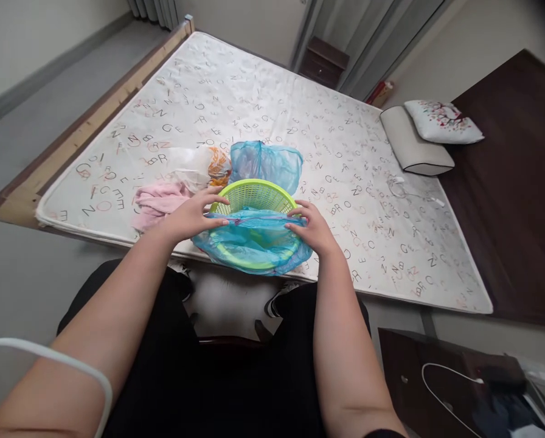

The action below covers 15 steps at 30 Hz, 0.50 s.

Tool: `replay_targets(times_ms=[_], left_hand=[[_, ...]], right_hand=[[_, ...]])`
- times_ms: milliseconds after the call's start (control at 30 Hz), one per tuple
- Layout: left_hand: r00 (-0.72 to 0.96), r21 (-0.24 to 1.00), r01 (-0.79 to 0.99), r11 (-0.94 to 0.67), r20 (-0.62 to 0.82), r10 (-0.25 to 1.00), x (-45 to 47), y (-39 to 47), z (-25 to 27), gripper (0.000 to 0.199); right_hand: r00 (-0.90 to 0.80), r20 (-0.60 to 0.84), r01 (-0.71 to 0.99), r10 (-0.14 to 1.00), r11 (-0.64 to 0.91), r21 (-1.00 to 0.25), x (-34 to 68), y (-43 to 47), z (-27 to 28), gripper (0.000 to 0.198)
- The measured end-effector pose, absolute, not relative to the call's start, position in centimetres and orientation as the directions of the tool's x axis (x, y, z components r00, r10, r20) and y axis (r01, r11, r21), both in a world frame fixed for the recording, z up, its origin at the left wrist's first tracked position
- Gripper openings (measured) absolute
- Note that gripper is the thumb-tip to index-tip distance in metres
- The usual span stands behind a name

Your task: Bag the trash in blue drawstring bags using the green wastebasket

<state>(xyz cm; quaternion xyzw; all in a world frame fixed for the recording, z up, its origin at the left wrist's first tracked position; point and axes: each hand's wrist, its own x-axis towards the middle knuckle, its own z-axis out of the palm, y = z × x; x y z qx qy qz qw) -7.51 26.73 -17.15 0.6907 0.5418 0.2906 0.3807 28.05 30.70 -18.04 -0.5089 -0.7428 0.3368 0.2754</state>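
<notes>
Head view: the green basket (pixel 258 194) stands at the near edge of the mattress (pixel 331 164), a blue bag (pixel 254 237) draped over its near side. The right hand (pixel 315 228) pinches the bag's edge; the left hand (pixel 190 216) spreads thumb from fingers there, its grip unclear. Printed letters, N, R and G among them, dot the mattress; the white bag's (pixel 188 165) orange print is illegible.

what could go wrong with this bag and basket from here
The thin-looking blue bag might tear or slip where it covers the near side of the green basket. The basket sits close to the near edge of the mattress, so an outward pull could tip it off.
</notes>
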Motion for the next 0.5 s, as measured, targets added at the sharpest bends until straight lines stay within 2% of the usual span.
replay_targets(times_ms=[133,267,400,500], left_hand=[[0.243,0.773,0.6,-0.206,0.069,0.967,-7.0,27.4,-18.1,0.029],[0.022,0.822,0.567,-0.049,0.044,0.999,-6.0,27.6,-17.7,0.019],[-0.223,0.904,0.399,0.154,-0.067,0.973,-5.0,27.5,-17.5,0.025],[-0.289,0.954,0.214,0.211,-0.145,0.946,-4.4,27.5,-17.7,0.032]], right_hand=[[-0.205,0.16,0.614,0.966,0.254,-0.747,27.6,31.2,-18.2,0.008],[-0.027,0.14,0.629,0.99,0.126,-0.767,27.1,30.7,-17.6,0.01],[0.028,0.135,0.598,0.99,0.092,-0.797,25.8,29.8,-17.3,0.012],[0.086,0.104,0.545,0.991,0.04,-0.837,25.1,29.5,-17.6,0.015]])
